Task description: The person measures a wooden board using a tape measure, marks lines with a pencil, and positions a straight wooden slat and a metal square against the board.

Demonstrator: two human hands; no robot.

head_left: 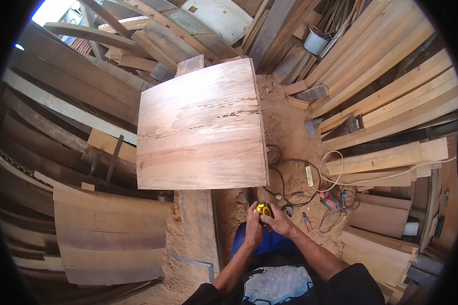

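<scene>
A yellow and black tape measure [263,209] is held between my two hands, close to my body. My left hand [253,227] grips its left side, and my right hand [281,222] closes around its right side. No blade shows drawn out of the case. Just beyond my hands lies a wide wooden panel [198,152] of joined boards, with dark worm-eaten streaks across its middle. It rests on a thick wooden beam [196,218], and my hands do not touch it.
A second wooden panel [112,239] leans at the left. Long boards [376,46] are stacked at the right. On the sawdust floor lie a red power tool [331,201], pliers [307,222], loose cables and a power strip [309,176]. A metal square [193,262] lies beside the beam.
</scene>
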